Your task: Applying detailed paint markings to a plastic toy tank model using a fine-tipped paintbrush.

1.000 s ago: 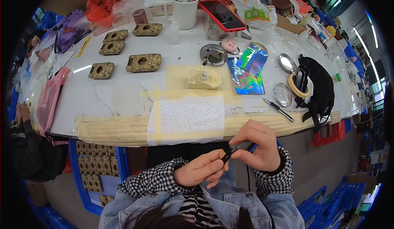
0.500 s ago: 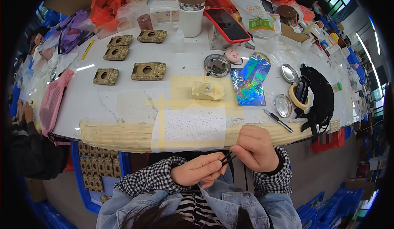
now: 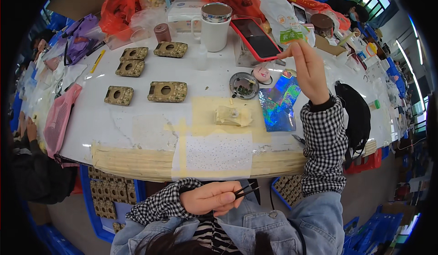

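My left hand [image 3: 213, 198] rests low at my lap, below the table edge, closed on black tweezers [image 3: 244, 191] whose tips point right. My right hand [image 3: 308, 70] is raised over the table's right side, just right of the red phone [image 3: 254, 36]. Its thumb and forefinger are pinched together; whether something tiny sits between them is too small to tell. Below that hand lie a holographic bag [image 3: 279, 102], a round metal dish [image 3: 244, 85] with green bits, and a small yellowish block [image 3: 233, 115] on yellow tape.
Several brown-gold rectangular pieces with round holes [image 3: 166, 91] lie on the white table [image 3: 137, 127] at left. A white mug [image 3: 215, 26] stands at the back, a black bag [image 3: 358, 113] lies at right, and a pink pouch [image 3: 59, 118] at left. Blue crates [image 3: 107, 195] are under the table. Another person's hand [image 3: 28, 129] is at far left.
My right hand has left the tweezers at my lap and risen up over the table toward the phone. My left hand stays low with the tweezers.
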{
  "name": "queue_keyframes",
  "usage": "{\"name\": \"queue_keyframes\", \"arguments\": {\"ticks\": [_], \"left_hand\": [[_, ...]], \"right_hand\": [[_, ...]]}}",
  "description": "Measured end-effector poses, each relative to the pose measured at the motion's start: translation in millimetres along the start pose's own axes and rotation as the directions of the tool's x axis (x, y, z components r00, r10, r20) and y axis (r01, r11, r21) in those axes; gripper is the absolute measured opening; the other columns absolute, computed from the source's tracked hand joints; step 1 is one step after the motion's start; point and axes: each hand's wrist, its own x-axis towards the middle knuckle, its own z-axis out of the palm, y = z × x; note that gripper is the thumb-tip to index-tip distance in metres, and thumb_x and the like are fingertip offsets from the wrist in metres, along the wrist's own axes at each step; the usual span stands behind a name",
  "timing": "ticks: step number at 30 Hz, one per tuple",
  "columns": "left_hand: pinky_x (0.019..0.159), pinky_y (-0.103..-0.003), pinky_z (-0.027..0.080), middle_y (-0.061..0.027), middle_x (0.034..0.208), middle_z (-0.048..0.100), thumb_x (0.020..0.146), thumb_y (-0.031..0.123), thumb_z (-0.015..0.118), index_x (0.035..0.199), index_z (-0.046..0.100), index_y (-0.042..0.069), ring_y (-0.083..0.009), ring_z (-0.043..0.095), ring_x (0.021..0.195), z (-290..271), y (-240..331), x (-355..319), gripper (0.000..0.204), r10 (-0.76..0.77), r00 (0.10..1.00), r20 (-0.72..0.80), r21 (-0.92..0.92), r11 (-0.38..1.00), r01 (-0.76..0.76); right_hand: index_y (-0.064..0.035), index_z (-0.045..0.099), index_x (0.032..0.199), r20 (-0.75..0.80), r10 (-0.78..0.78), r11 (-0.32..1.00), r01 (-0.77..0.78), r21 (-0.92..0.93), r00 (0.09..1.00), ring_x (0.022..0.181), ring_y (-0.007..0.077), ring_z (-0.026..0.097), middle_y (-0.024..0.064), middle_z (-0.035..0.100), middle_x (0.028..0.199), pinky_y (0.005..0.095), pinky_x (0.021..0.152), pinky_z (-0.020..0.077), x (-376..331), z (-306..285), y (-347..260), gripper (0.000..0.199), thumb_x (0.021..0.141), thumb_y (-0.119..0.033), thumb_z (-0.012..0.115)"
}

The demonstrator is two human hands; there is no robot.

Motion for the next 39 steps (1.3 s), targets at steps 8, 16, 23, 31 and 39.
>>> {"name": "queue_keyframes", "arguments": {"ticks": [8,16,23,31,39], "left_hand": [[0.053,-0.021,0.034,0.0014,0.068,0.039,0.100,0.034,0.032,0.097,0.044,0.002,-0.0070,0.038,0.056,-3.9,8.5,-12.0,0.034,0.044,0.999,-0.029,0.011,0.999,-0.044],[0.052,-0.023,0.032,-0.0021,0.071,0.040,0.099,0.037,0.035,0.094,0.044,-0.001,-0.0089,0.035,0.054,-3.1,16.1,-17.3,0.039,0.060,0.996,-0.059,0.009,0.998,-0.060],[0.052,-0.023,0.032,-0.0007,0.067,0.037,0.098,0.038,0.036,0.094,0.044,-0.001,-0.0086,0.033,0.054,-0.4,18.1,-19.3,0.040,0.070,0.992,-0.103,0.006,0.998,-0.070],[0.051,-0.023,0.033,0.0016,0.063,0.033,0.098,0.038,0.036,0.093,0.045,0.000,-0.0081,0.031,0.052,3.7,19.1,-19.0,0.040,0.095,0.986,-0.141,0.013,0.996,-0.094],[0.051,-0.024,0.034,0.0013,0.063,0.033,0.099,0.037,0.035,0.094,0.045,0.000,-0.0075,0.031,0.052,4.1,15.9,-20.1,0.039,0.106,0.983,-0.149,0.010,0.994,-0.106]], "right_hand": [[0.0006,0.055,0.083,0.097,0.011,0.979,0.008,-0.202,0.995,0.075,0.0261,0.055,0.0097,0.062,0.075,0.0353,0.069,0.0427,7.6,25.0,19.4,0.028,0.096,-0.020,0.042],[0.0016,0.054,0.085,0.076,0.099,0.994,-0.096,-0.042,0.992,0.074,0.0134,0.058,0.0084,0.065,0.079,0.0292,0.071,0.0436,24.0,18.3,39.6,0.032,0.099,-0.023,0.039],[0.0010,0.055,0.087,0.081,0.133,0.991,-0.131,-0.028,0.988,0.074,0.0163,0.060,0.0088,0.064,0.076,0.0293,0.072,0.0450,47.5,25.5,53.2,0.033,0.098,-0.026,0.040],[0.0009,0.045,0.125,0.115,-0.088,0.959,0.115,-0.258,0.989,0.092,0.0302,0.061,0.0186,0.063,0.100,0.0361,0.084,0.0447,53.2,48.0,79.6,0.047,0.097,-0.036,0.041],[0.0001,0.036,0.136,0.154,0.169,0.891,-0.084,-0.446,0.973,0.113,0.0342,0.050,0.0234,0.054,0.120,0.0395,0.095,0.0384,51.9,51.8,72.9,0.082,0.080,-0.056,0.059]]}}
